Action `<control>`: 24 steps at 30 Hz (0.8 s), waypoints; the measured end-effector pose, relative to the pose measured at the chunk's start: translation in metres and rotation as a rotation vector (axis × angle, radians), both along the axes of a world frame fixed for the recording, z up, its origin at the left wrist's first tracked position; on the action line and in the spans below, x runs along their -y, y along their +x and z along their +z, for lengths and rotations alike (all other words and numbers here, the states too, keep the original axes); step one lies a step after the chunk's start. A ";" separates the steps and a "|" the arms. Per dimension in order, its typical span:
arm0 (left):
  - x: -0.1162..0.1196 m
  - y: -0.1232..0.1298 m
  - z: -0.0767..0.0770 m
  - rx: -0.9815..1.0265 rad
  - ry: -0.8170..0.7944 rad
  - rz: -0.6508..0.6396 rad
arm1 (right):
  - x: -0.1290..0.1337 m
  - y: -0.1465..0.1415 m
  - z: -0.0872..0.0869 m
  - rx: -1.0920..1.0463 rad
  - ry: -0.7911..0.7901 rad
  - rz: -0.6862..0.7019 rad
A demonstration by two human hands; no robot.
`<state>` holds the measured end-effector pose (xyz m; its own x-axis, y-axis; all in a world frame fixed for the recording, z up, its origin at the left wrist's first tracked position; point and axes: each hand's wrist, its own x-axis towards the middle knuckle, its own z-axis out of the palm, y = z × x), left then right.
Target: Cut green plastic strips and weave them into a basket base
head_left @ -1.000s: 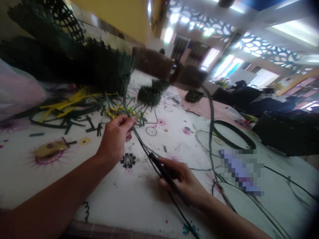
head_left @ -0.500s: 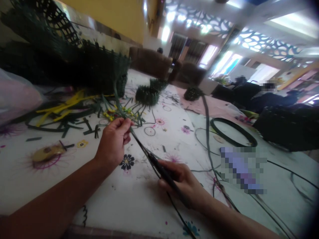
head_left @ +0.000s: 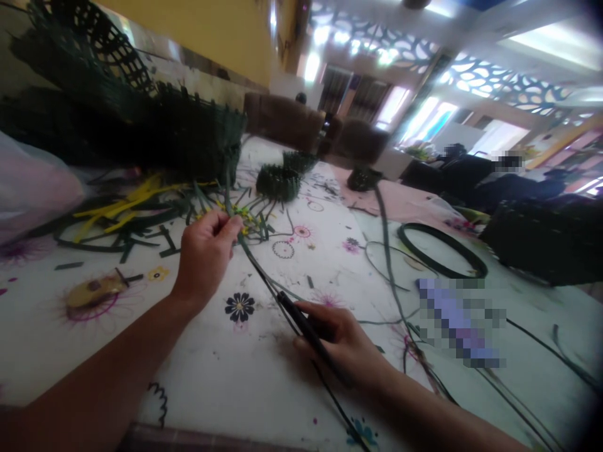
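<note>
My left hand [head_left: 207,260] is closed, pinching long dark green strips [head_left: 257,267] between thumb and fingers above the patterned tablecloth. The strips slant from the far-left heap down toward the near right, passing beside a slim black tool [head_left: 313,342]. My right hand [head_left: 351,351] is wrapped round that tool, with the forefinger laid along it; its tip meets the strips, and its exact kind does not show. Beyond my left hand lie loose green and yellow strips [head_left: 125,210], partly hidden by it. A tan flat piece [head_left: 94,292] rests to the left.
Large dark green woven baskets [head_left: 198,129] stand at the back left, near a pale plastic bag [head_left: 32,185]. Small woven baskets [head_left: 277,181] sit farther back. On the right are a dark hoop [head_left: 440,251], long strips and a blurred-out bluish item [head_left: 456,323]. People sit in the background.
My left hand has shifted slightly left and away from me with the strips in its pinch. My right hand and the black tool have moved only slightly.
</note>
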<state>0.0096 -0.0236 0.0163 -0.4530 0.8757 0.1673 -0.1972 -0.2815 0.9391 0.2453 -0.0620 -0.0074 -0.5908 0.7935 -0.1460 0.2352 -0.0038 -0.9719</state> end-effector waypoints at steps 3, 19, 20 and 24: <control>-0.001 0.001 0.002 -0.032 0.015 -0.006 | -0.001 0.001 -0.003 -0.061 -0.044 -0.004; 0.008 0.015 0.009 0.172 -0.042 -0.051 | 0.000 0.003 -0.006 -0.179 -0.111 0.051; 0.008 0.014 0.008 0.180 -0.045 -0.049 | 0.001 0.003 -0.005 -0.182 -0.106 0.058; 0.005 0.014 0.007 0.210 -0.062 -0.053 | 0.004 0.002 0.000 -0.174 -0.096 0.071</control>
